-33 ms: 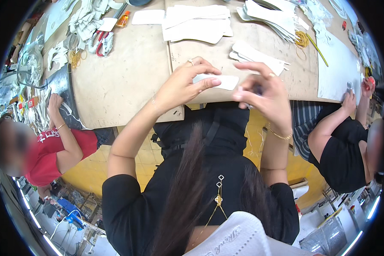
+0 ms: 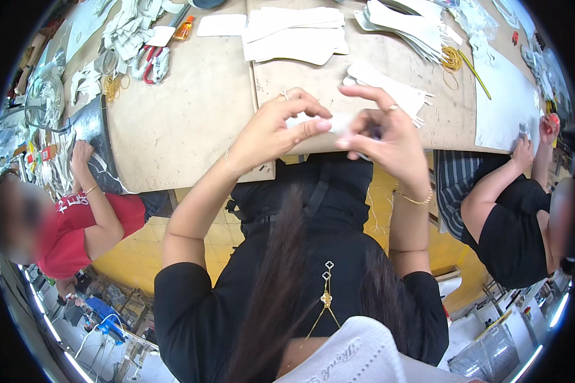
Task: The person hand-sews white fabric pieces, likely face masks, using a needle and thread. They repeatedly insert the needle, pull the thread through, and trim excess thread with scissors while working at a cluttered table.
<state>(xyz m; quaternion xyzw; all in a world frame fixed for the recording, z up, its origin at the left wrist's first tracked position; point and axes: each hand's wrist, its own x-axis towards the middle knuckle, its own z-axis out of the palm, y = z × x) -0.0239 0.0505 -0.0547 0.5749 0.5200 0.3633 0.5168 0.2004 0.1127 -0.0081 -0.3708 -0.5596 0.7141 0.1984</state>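
My left hand (image 2: 284, 127) pinches a small flat white piece (image 2: 298, 119) between thumb and fingers, just above the table's near edge. The far end of that piece is smeared by motion where my right hand meets it. Thumb and fingers of my right hand (image 2: 388, 131) are curled in close to the piece, the index finger raised and arched. Something small and dark shows inside the right grip; its kind cannot be made out. Just beyond my right hand lie white cut pieces (image 2: 390, 89) with small prongs at one end.
Stacked white panels (image 2: 294, 38) lie ahead, and more white pieces (image 2: 399, 29) at far right. Yellow bands (image 2: 452, 59) and a yellow-green stick (image 2: 476, 75) are beside those. Red-handled scissors (image 2: 150, 64) and an orange bottle (image 2: 184, 29) lie far left. People work at both sides.
My right hand has moved a little left, toward the end of the white piece. The left hand keeps its hold and has barely moved.
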